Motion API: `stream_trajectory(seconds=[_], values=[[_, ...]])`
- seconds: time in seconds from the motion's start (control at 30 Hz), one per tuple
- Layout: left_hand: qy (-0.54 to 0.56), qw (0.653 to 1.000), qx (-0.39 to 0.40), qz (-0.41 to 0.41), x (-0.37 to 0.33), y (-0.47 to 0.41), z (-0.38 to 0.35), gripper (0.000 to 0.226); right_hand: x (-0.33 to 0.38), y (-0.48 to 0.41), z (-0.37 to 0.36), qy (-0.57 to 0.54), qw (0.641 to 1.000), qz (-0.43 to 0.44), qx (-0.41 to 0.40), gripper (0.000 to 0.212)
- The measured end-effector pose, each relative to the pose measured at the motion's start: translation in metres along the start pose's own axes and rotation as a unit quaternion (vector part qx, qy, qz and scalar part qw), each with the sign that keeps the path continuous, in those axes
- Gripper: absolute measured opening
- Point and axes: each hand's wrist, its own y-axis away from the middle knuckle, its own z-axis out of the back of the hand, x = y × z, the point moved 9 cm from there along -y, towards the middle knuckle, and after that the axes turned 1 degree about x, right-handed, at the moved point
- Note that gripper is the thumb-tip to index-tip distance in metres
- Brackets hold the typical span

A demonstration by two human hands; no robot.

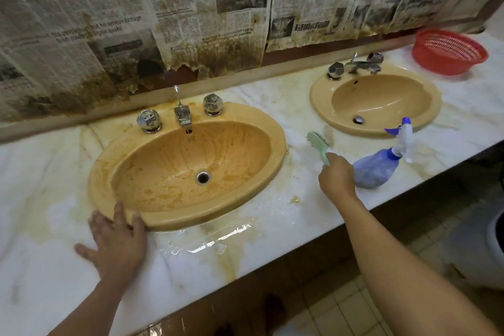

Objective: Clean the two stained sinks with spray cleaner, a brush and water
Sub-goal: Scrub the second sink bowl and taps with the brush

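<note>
While the left hand (117, 243) lay flat at the stained sink (191, 219), the right hand (336, 177) gripped a green brush (317, 142).
Spread fingers (119, 211) touched that sink's rim at its 7 o'clock, on the wet marble counter (41, 172). From the right hand, the brush head pointed to 11 o'clock. The blue spray bottle (379, 169) lay on its side at the hand's 3 o'clock; the second sink (321, 95) sat at 1 o'clock beyond.

We see the near sink (245, 150) streaked with orange stains, the far sink (381, 95) looking cleaner. Our right hand (336, 177) grips the green brush (317, 142) between them, the blue spray bottle (377, 170) standing just beside.
</note>
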Motion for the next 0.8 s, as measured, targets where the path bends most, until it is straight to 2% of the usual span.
stream_trajectory(seconds=[0.1,0.27,0.4,0.5,0.63,0.8], values=[[-0.006,1.0,0.002,0.001,-0.003,0.008,-0.003,0.056,-0.008,-0.017,-0.004,0.061,0.998,0.006,0.015,0.037],[-0.009,0.999,0.046,0.02,0.003,-0.004,0.001,0.059,-0.023,-0.022,-0.019,0.2,0.979,0.03,0.034,0.029],[-0.007,0.996,0.077,0.038,0.003,-0.011,0.003,0.062,-0.016,-0.021,-0.012,0.145,0.988,0.05,-0.008,0.046],[0.003,0.995,0.085,0.05,0.001,-0.012,0.001,0.063,0.006,-0.015,0.001,0.082,0.99,0.1,-0.049,0.053],[0.031,0.995,0.084,0.041,-0.004,-0.014,0.006,0.079,0.044,-0.01,-0.009,0.014,0.985,0.172,0.017,0.053],[0.012,0.997,0.068,0.033,0.0,-0.024,0.022,0.086,0.101,0.001,-0.046,0.005,0.967,0.23,0.107,0.056]])
